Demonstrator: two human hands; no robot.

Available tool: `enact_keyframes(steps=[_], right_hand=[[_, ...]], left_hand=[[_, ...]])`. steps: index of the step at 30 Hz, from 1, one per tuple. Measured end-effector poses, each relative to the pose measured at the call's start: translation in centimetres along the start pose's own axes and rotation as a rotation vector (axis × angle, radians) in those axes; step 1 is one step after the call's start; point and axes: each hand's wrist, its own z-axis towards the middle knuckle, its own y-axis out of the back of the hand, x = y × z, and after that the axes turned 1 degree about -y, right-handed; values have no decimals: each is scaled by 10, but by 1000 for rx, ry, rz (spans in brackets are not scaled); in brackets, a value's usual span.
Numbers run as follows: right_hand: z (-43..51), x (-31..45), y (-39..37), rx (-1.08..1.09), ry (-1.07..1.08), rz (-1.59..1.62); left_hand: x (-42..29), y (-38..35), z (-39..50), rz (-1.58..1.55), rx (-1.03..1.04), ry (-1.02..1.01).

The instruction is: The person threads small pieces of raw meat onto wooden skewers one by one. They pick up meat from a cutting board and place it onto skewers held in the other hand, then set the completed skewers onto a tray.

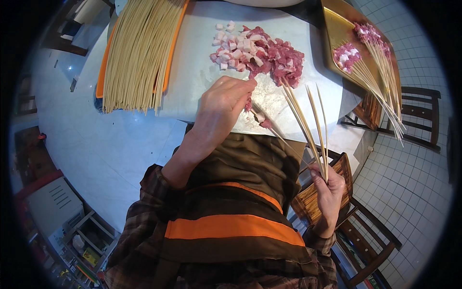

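Note:
My left hand [225,108] pinches meat at the upper end of a thin wooden skewer, just above the table edge. Lower on that skewer sit a pale cube of fat [260,117] and a small red piece of meat [266,124]. The skewer's bare shaft slants down to my right hand [328,189], which also grips several bare skewers [306,130] fanned upward. Beyond my left hand, diced white fat [236,54] lies against a pile of raw red meat [288,61] on a pale table surface [191,54]. My left fingers hide part of the pinched meat.
A thick stack of bare skewers [137,61] rests in an orange tray [103,79] at left. At right, a gold-coloured metal tray [334,21] holds bunches of threaded skewers [373,77], handles overhanging its edge. Wooden chairs [420,115] stand right of me.

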Motion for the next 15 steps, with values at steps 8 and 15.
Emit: enact_keyframes(steps=[8,15], right_hand=[[-7,-4,5,-52,-76,76],[-6,-5,8,-36,-70,52]], left_hand=[[-2,4,-2,6,14,21],[-8,4,-3,1,36,57]])
